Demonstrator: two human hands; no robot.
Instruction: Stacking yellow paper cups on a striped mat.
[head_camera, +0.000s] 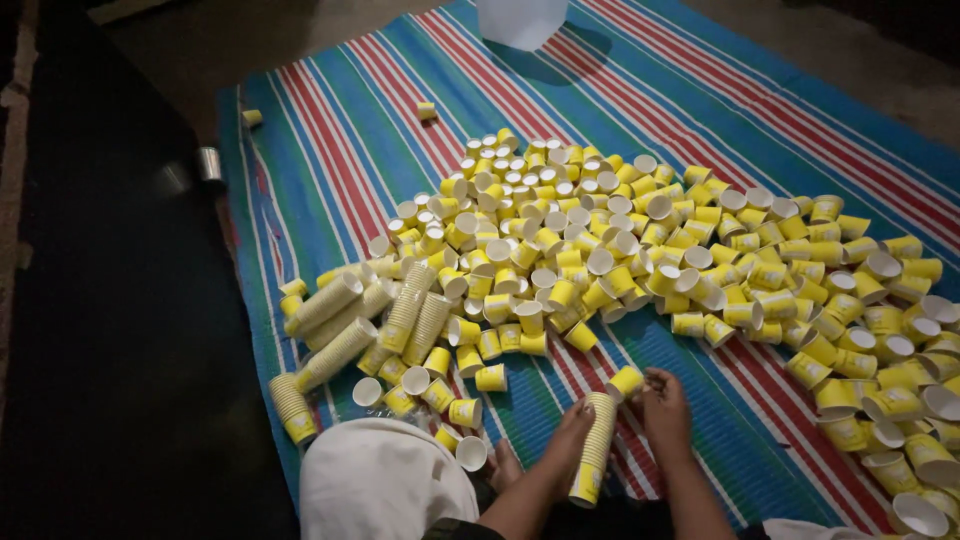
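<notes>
My left hand (567, 428) grips a long nested stack of yellow paper cups (593, 450), held nearly upright over the mat. My right hand (667, 408) sits just right of the stack's top, its fingers on a single yellow cup (627, 380). A large loose heap of yellow cups with white insides (640, 250) spreads across the striped mat (350, 130) in front of me. Several finished stacks (385, 315) lie on their sides at the left of the heap.
A white-clothed knee (385, 480) is at the bottom edge. A white container (520, 20) stands at the mat's far end. Two stray cups (252, 117) lie far left, and a metal tumbler (210, 163) sits off the mat on the dark floor.
</notes>
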